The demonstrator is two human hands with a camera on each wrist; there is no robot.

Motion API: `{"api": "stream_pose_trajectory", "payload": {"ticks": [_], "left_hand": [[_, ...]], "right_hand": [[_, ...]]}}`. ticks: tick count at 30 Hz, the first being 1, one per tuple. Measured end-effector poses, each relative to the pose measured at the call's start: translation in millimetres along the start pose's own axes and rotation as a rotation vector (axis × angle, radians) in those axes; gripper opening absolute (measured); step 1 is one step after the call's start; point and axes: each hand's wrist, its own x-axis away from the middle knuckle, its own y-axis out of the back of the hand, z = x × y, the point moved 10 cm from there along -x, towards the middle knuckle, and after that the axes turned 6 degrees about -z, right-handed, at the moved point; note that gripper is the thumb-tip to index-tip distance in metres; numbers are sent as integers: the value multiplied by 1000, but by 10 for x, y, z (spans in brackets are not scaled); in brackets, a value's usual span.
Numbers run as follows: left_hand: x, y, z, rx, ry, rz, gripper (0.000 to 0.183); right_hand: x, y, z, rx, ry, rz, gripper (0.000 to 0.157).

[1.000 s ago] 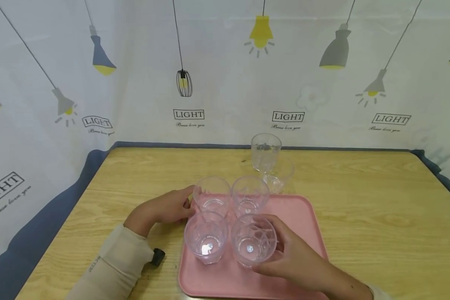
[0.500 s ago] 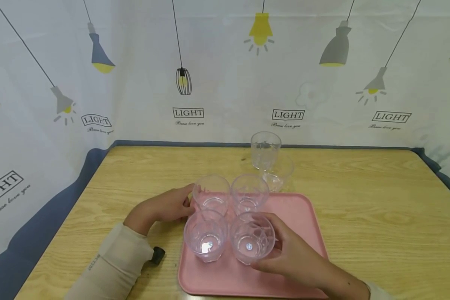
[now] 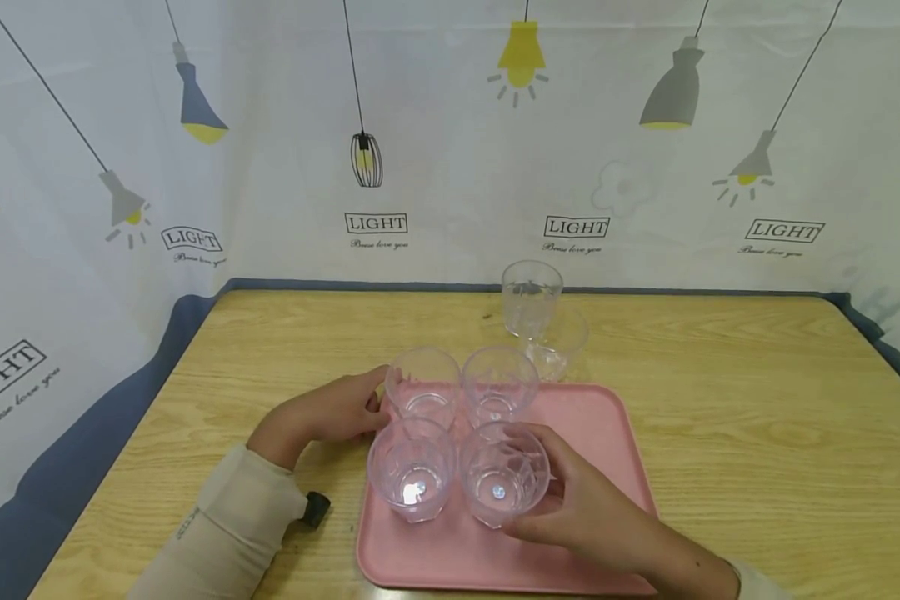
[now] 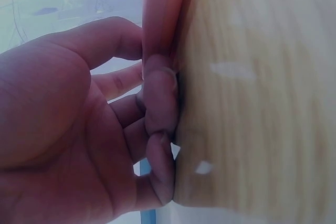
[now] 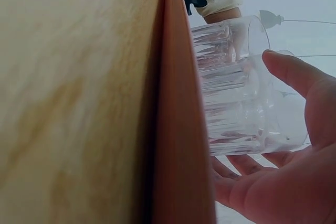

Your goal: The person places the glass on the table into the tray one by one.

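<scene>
Four-sided and pink, a tray [image 3: 450, 554] lies on the wooden table with several clear tumblers standing upright on it in two rows. My right hand [image 3: 585, 500] holds the front right tumbler [image 3: 498, 496], thumb on the near side and fingers round the far side. Beside it is the front left tumbler [image 3: 412, 487]. Behind them stand the back left tumbler [image 3: 423, 400] and the back right tumbler [image 3: 498, 400]. At the tray's left edge my left hand [image 3: 337, 410] grips the rim; in the left wrist view its fingers [image 4: 160, 98] curl against the tray wall [image 4: 163, 14].
Beyond the tray two more clear tumblers stand on the table [image 3: 757, 400]: a far tumbler [image 3: 531, 304] and a nearer, fainter tumbler [image 3: 558, 346]. A lamp-printed curtain [image 3: 450, 125] rises behind the table. A small black object [image 3: 315, 508] sits by the left sleeve.
</scene>
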Motion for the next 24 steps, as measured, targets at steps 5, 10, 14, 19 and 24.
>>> {"api": "stream_pose_trajectory", "payload": {"ticks": [5, 10, 14, 19, 24], "left_hand": [[-3, 9, -5, -9, -5, -3, 57], [-5, 13, -3, -15, -3, -7, 59], [-4, 12, -4, -15, -2, -7, 58], [-1, 5, 3, -7, 7, -7, 57], [4, 10, -8, -5, -3, -6, 58]], "right_hand": [[-1, 0, 0, 11, 3, 3, 88], [0, -5, -2, 10, 4, 9, 89], [5, -11, -5, 5, 1, 16, 89], [12, -22, -18, -26, -14, 29, 90], [20, 3, -21, -50, -18, 34, 90]]}}
